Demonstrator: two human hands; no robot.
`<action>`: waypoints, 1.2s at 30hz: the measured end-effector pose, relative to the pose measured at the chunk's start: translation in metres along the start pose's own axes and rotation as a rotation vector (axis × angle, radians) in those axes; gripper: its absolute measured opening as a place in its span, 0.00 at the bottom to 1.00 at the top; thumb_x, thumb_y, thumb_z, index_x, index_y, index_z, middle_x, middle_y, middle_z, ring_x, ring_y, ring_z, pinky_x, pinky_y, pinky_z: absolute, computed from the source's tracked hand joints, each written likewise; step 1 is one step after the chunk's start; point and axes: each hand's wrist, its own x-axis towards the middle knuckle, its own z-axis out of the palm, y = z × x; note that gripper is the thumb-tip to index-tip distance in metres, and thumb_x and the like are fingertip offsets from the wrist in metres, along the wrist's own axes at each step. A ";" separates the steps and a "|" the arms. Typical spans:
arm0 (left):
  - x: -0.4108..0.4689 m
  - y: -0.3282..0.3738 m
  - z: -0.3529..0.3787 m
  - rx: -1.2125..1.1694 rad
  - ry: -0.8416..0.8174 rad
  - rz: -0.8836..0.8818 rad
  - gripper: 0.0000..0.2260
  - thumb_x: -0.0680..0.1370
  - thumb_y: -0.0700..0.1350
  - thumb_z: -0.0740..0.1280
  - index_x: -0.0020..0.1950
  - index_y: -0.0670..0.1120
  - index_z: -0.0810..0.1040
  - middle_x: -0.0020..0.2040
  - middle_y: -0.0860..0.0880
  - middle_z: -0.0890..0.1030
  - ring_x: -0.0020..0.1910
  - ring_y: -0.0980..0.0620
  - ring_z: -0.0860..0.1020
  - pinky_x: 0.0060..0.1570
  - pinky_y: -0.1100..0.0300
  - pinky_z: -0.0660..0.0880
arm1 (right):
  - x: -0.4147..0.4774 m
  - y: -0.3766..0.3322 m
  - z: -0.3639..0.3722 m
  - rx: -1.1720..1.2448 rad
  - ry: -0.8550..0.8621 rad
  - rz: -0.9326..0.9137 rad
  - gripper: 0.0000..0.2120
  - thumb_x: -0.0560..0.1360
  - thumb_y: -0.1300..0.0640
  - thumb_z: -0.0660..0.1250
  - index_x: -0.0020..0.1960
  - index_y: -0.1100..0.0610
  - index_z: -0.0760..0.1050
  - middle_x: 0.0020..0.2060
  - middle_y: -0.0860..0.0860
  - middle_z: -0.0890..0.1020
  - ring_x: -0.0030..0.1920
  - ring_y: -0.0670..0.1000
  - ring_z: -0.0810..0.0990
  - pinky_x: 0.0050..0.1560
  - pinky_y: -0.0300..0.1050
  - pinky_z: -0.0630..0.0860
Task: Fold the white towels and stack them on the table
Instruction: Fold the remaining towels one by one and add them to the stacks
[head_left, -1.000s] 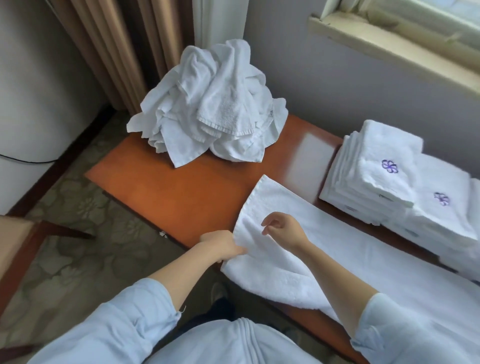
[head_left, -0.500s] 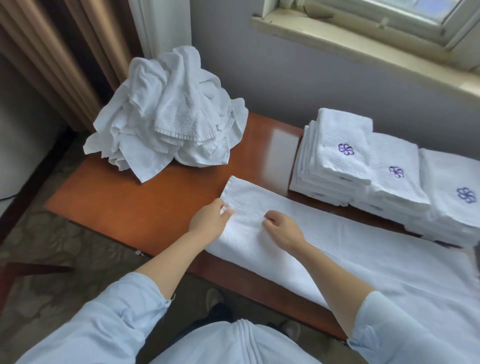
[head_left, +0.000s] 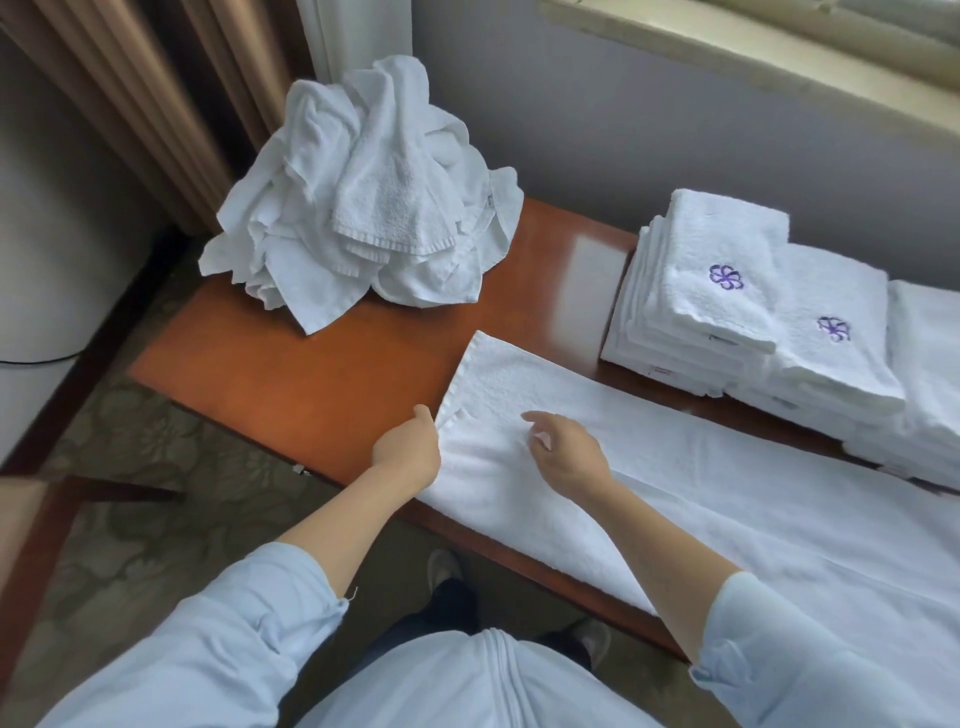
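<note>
At the far left, a curtain (head_left: 156, 104) hung behind the corner of the table (head_left: 311, 379). A pile of loose towels (head_left: 363, 218) sat heaped on that corner, not yet folded.

Just right of the bare wood, the left hand (head_left: 408, 449) met the short end of the long towel (head_left: 727, 493). Its thumb lay over the hem and the cloth puckered there, so it looked to be pinching the edge. The fingers underneath were hidden.

The right hand (head_left: 569, 454) was a little further along the same end. Its forefinger was stretched out, the other fingers were loosely bent, and it gripped nothing. Whether it touched the cloth or hung just above it could not be told.

The long towel lay flat along the front of the table, running off to the right, and its near side reached the table's edge. Behind it, at the right, the folded towels (head_left: 727, 291) stood in neat overlapping stacks with purple flowers on top.

The step in hand seemed to be the first crosswise fold of this towel. It looked laid out and smoothed, with its left end about to be taken up.

Next, the right hand would likely need a hold on the hem beside the left. Both hands would then carry the end over to the right, keeping the corners level so that the edges met squarely.
</note>
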 end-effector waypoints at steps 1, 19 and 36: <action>-0.002 -0.001 0.001 0.039 -0.012 -0.018 0.23 0.80 0.37 0.58 0.75 0.39 0.57 0.49 0.45 0.79 0.39 0.49 0.75 0.36 0.55 0.71 | -0.001 0.000 0.000 -0.032 -0.014 -0.014 0.19 0.81 0.55 0.59 0.71 0.48 0.71 0.64 0.48 0.77 0.65 0.52 0.73 0.62 0.48 0.73; -0.003 0.041 0.022 0.056 -0.062 0.575 0.25 0.77 0.49 0.68 0.73 0.56 0.66 0.65 0.52 0.70 0.58 0.51 0.75 0.49 0.58 0.75 | -0.052 0.043 -0.001 -0.288 -0.009 0.003 0.20 0.78 0.55 0.62 0.68 0.44 0.72 0.58 0.46 0.75 0.58 0.50 0.72 0.55 0.43 0.69; 0.061 0.081 -0.028 0.142 0.101 0.554 0.22 0.79 0.50 0.65 0.72 0.50 0.67 0.69 0.51 0.68 0.68 0.50 0.67 0.58 0.54 0.72 | -0.003 0.059 -0.045 -0.215 0.107 0.158 0.26 0.78 0.57 0.61 0.76 0.51 0.64 0.72 0.49 0.67 0.70 0.54 0.68 0.64 0.48 0.67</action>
